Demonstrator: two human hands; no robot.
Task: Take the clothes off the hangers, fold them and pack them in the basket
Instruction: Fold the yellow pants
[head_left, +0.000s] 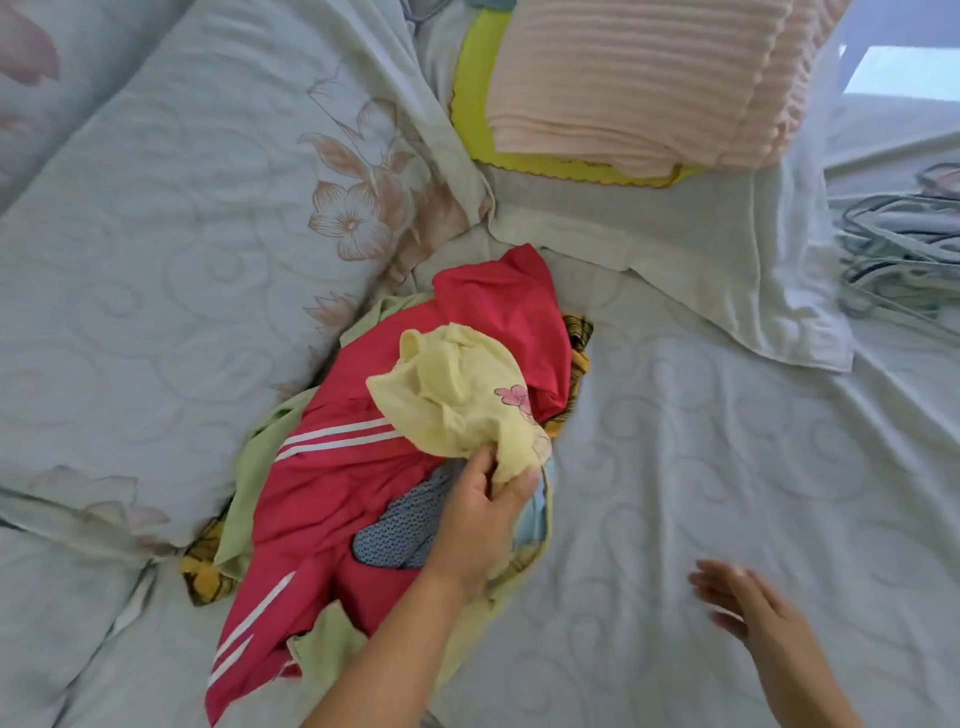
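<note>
Hands first: our left hand pinches the bottom edge of a small yellow top, thumb on one side and fingers curled on the other. Our right hand is flat and loose, fingers straight, and holds nothing. It hovers low over the bed, off to the right and a bit nearer to us.

Now from big to small. We see the bed with its pale swirly sheet, bare on the right side where we could lay something flat. A big flowered pillow lies on the left. The pile of clothes sits between the pillow and the bare sheet, and it runs long from near-left to far-right. On top is a red garment with white stripes. The yellow top lies on that, just ahead of the left hand, stretching away from us.

We think the left hand is the nearer one, so it lifts the yellow top and brings it right, to the bare sheet by the right hand.

Some grey hangers lie far right. We see no basket.
</note>
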